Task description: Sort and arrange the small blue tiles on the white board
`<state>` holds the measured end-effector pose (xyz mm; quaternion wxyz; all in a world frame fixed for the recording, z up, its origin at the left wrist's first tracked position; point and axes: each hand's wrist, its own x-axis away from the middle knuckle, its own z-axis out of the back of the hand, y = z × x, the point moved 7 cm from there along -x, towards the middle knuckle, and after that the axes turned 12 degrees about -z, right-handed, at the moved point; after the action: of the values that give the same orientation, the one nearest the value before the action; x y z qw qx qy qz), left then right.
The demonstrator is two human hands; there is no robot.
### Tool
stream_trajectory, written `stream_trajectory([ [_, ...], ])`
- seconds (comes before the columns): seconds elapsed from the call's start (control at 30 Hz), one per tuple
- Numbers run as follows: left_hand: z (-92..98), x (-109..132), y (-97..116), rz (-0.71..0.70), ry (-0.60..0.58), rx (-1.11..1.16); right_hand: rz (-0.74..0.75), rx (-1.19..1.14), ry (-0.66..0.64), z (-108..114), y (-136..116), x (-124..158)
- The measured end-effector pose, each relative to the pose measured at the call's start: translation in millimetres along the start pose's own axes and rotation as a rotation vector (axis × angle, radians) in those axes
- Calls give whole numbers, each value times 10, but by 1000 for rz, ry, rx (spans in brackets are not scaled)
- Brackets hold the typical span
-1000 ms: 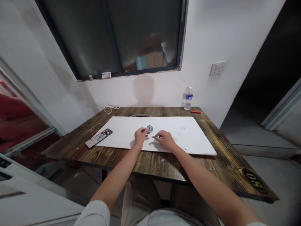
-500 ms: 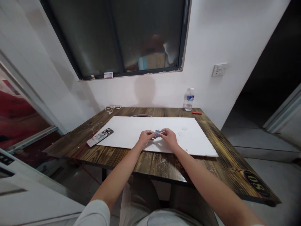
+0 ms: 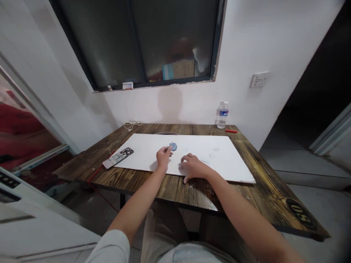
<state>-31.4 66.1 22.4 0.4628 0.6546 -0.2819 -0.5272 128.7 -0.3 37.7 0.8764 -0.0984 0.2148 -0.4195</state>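
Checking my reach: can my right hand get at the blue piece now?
Probably yes: the right hand is close by, and no obstacle shows between it and the blue piece, though the left hand pinches one edge.

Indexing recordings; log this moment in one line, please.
left hand: pinches blue openwork piece | right hand: thumb apart, at front edge of white board

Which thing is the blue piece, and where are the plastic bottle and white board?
Blue piece [image 3: 173, 147], head view: middle of its visible face.
Plastic bottle [image 3: 223, 113], head view: its blue label.
White board [image 3: 144, 150], head view: bare top surface.
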Motion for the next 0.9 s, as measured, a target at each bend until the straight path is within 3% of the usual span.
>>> stream_trajectory([
  [0.2, -26, 4, 21, -22, -16, -12, 110, 38, -89, -114, -102, -20],
  [0.4, -48, 5, 7, -11, -39, 0, 60, -132, -164, -85, -99, -8],
  [0.57, -74, 14, 4, 0, -75, 13, 35, -152, -155, -77, -93, -2],
  [0.73, -145, 29, -18, 25, -164, 9, -122, -341, -64, -37, 52, -52],
  [0.9, -262, 80, -14, 59, -283, 22, -416, -698, 251, 128, 418, -72],
])
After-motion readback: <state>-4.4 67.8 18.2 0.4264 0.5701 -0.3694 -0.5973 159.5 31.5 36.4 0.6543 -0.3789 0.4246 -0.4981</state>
